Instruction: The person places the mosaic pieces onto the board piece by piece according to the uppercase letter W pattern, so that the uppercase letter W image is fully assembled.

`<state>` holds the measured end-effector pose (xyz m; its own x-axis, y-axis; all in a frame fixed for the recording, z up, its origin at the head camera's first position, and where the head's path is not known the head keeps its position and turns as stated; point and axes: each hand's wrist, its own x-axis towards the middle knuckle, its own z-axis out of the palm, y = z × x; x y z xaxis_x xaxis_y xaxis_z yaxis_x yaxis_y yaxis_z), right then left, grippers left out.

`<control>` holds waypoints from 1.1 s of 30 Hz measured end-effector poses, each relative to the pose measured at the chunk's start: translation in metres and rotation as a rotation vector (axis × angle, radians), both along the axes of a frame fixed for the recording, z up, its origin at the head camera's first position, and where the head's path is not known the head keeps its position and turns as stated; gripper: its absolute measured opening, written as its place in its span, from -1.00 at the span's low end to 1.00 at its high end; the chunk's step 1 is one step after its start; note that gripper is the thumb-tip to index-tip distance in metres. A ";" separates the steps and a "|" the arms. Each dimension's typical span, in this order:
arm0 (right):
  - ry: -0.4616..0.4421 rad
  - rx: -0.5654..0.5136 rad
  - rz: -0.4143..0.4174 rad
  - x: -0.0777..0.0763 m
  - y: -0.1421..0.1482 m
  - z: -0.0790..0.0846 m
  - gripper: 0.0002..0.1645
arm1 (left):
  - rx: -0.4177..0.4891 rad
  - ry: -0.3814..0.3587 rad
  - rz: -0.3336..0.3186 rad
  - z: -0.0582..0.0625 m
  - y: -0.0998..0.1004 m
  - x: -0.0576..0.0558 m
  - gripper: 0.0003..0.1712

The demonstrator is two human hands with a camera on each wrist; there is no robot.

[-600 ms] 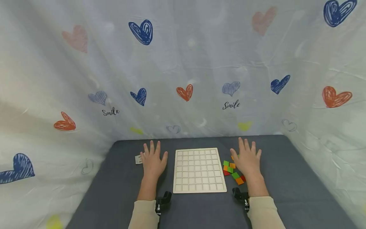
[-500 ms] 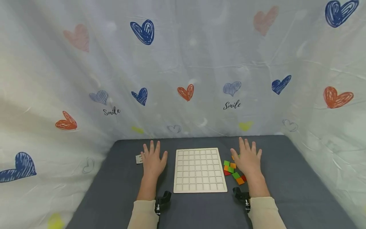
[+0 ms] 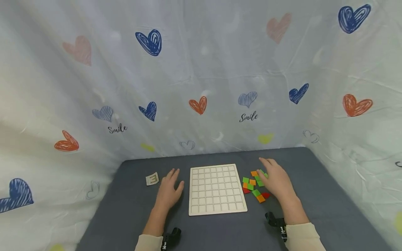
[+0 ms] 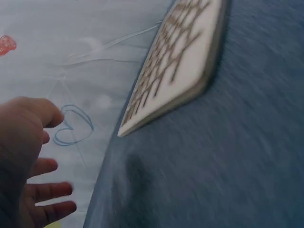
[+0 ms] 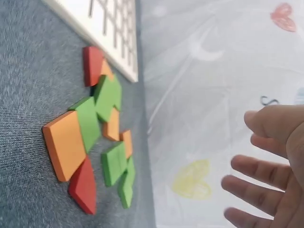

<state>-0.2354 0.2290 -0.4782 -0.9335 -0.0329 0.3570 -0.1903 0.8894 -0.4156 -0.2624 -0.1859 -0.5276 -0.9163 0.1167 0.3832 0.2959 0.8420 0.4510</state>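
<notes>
Board (image 3: 217, 190) lies lower centre in the frame, tiles (image 3: 250, 187) loose to its right; left hand (image 3: 168, 191) and right hand (image 3: 277, 179) hold nothing, loosely spread — a low right-hand sweep could scatter the tiles.

Light: soft, even, moderately bright before me. Backdrop: pale curtain (image 3: 201, 66), faint sheen along creases, warmer at left. Left wrist view: board (image 4: 178, 59) and tabletop (image 4: 256, 104) smeared by blur; one soft-edged shadow (image 4: 135, 185); left hand (image 4: 21, 147) dark toward the wrist. Right wrist view: coloured tiles (image 5: 87, 123) fairly crisp, curtain hazy.
</notes>
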 end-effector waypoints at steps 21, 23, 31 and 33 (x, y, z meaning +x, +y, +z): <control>-0.041 -0.025 -0.006 0.029 0.009 0.015 -0.62 | -0.003 -0.206 -0.339 -0.024 -0.005 -0.009 -0.30; -0.039 -0.026 -0.011 0.030 0.010 0.016 -0.64 | -0.022 -0.223 -0.344 -0.025 -0.005 -0.007 -0.27; -0.012 -0.041 -0.004 0.026 0.021 0.025 -0.66 | -0.104 -0.265 -0.354 -0.024 -0.005 -0.007 -0.28; -0.020 -0.052 0.003 0.025 0.023 0.025 -0.65 | -0.115 -0.248 -0.352 -0.024 -0.006 -0.007 -0.29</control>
